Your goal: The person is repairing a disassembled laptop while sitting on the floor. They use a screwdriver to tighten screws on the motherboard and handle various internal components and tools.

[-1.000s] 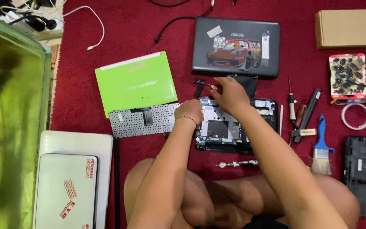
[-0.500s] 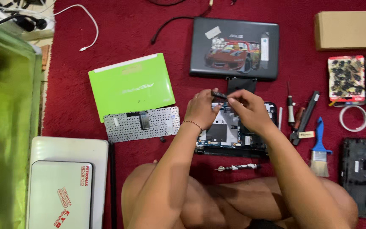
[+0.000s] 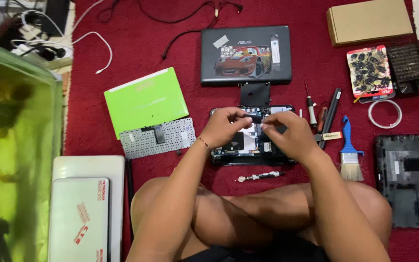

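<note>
On the red carpet [image 3: 122, 58], just ahead of the crossed legs: one opened laptop base [image 3: 248, 145], dark, lid-less, circuit board and blue-edged parts exposed. Above it, a small black part [image 3: 254, 93] lies loose, touching the grey laptop [image 3: 246, 54] with a red car sticker. Left hand [image 3: 225, 127]: fingers curled, pinching a small dark piece [image 3: 254, 118] over the base's upper edge. Right hand [image 3: 288, 136]: fingers bent, tips on the same piece (exact grip hidden). Near: screwdriver [image 3: 259, 176] below the base; blue-handled brush [image 3: 350, 153] to the right; green laptop [image 3: 145, 99] and detached keyboard [image 3: 157, 138] to the left.
</note>
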